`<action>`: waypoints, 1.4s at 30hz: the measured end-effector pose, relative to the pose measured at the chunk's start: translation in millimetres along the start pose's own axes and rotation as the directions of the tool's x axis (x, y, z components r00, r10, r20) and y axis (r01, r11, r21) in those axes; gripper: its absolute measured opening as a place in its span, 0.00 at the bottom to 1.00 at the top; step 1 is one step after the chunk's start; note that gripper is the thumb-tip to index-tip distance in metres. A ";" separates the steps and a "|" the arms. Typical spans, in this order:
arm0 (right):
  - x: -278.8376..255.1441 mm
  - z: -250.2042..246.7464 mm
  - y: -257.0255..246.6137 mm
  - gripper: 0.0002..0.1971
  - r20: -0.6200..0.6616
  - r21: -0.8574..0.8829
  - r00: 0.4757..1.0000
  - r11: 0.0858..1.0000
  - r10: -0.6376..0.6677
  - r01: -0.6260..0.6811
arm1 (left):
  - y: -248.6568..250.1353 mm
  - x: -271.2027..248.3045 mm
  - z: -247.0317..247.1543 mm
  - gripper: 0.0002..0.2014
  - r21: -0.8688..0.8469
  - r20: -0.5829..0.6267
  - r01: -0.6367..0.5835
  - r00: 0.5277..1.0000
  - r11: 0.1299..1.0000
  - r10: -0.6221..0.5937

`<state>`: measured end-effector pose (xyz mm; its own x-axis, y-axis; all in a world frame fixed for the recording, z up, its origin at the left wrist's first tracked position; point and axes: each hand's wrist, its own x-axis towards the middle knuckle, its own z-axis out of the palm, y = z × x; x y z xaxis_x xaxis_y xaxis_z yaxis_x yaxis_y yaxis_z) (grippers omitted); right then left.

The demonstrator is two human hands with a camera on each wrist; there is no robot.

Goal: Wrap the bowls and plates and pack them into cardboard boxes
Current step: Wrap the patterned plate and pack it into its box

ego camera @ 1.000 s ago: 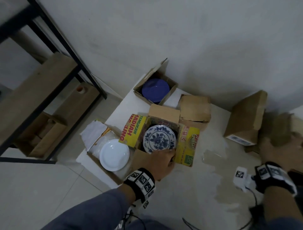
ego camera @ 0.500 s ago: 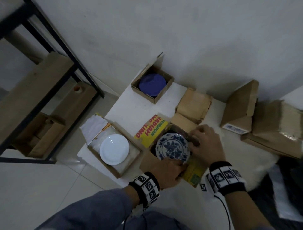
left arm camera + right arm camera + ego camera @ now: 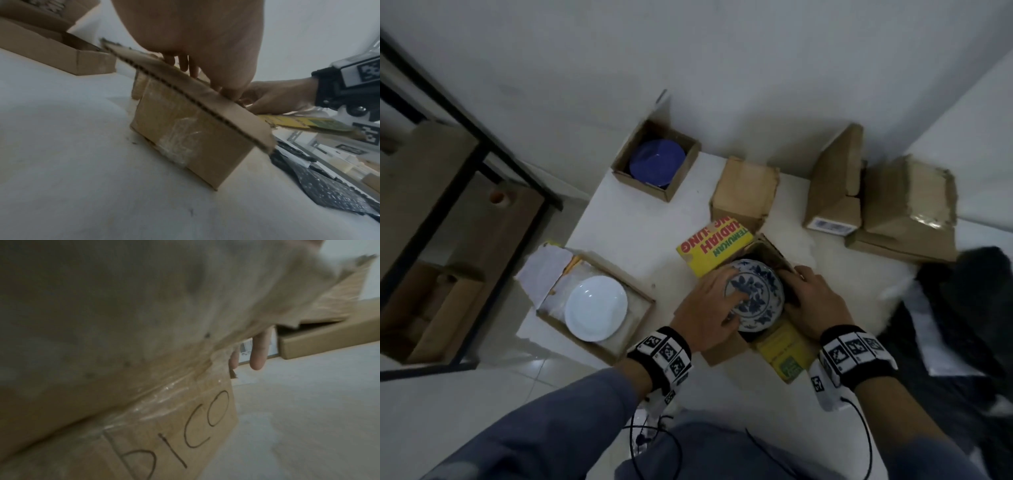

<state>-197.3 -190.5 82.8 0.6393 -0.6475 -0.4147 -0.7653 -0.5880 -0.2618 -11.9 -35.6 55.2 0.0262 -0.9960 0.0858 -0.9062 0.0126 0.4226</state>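
So in the head view, dead centre of the frame, there's a blue-and-white floral plate (image 3: 755,299) sitting in the mouth of an open cardboard box (image 3: 726,349) with yellow printed flaps, on a white worktop (image 3: 619,236). The left hand (image 3: 707,308) has its fingers spread out flat across the left side of the plate, pressing on it rather than gripping. The right hand (image 3: 813,306) is at the plate's right edge with fingers dipping down between plate and box wall; looks like it's curled round the rim or the flap, but honestly I can't tell which from here. The right wrist view is mostly blurry cardboard with "bico" scrawled on it. Left of centre, a plain white plate (image 3: 596,309) lies in a shallow open box (image 3: 640,301), well apart from the hands. Toward the top, a dark blue plate (image 3: 656,163) sits inside a small open box (image 3: 681,178). Several closed brown boxes (image 3: 744,192) are clustered at upper right.
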 end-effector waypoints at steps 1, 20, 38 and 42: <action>-6.1 0.5 4.9 0.31 -0.003 0.007 1.000 1.000 0.019 -0.019 | 3.7 4.3 4.6 0.17 0.014 0.003 -0.024 1.000 1.000 0.024; -60.7 10.4 42.4 0.33 -0.055 0.215 0.932 0.916 0.358 -0.339 | 43.6 53.9 26.3 0.31 0.070 0.222 0.085 0.970 0.994 -0.099; -68.6 6.4 44.3 0.19 -0.309 -0.129 0.907 0.933 0.285 -0.337 | 46.5 66.0 28.1 0.19 0.042 0.066 0.227 0.971 0.973 -0.229; -77.6 1.5 42.3 0.11 -0.421 -0.143 0.860 0.915 0.290 -0.378 | 59.0 62.7 27.4 0.17 -0.087 0.109 0.346 0.936 0.934 -0.336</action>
<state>-279.3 -164.4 102.6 0.3592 -0.9309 -0.0656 -0.9312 -0.3622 0.0416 -75.3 -99.8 60.8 0.2831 -0.9457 -0.1596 -0.8011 -0.3247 0.5028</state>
